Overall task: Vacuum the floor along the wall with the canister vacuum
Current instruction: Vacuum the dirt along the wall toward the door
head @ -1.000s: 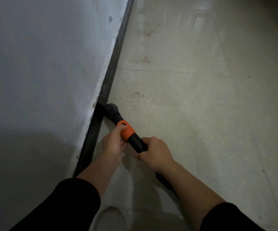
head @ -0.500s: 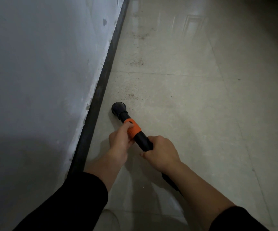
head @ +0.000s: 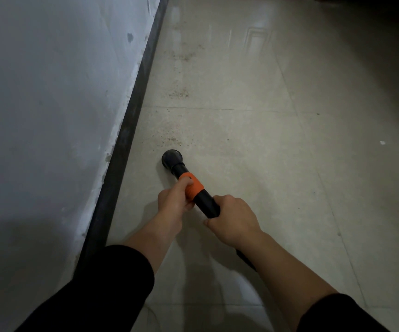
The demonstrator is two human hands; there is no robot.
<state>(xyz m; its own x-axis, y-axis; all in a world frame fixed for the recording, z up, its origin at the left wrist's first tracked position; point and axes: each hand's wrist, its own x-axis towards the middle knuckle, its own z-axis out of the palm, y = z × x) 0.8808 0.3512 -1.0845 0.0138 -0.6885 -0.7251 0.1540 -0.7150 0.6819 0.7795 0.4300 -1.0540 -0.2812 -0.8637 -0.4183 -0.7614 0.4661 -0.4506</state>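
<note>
The person wears a top with long sleeves, probably black, though the light is dim. The left sleeve (head: pixel 102 291) ends well behind the left hand (head: pixel 172 200). The right sleeve (head: pixel 337 315) ends farther behind the right hand (head: pixel 235 220). Both forearms are bare. The cloth looks plain, with soft, rounded cuffs.

The pale tiled floor (head: pixel 289 188) is strewn with brown grit (head: pixel 173 140) beside the left skirting (head: pixel 131 116); a white fleck (head: pixel 382 142) is seen at right.
</note>
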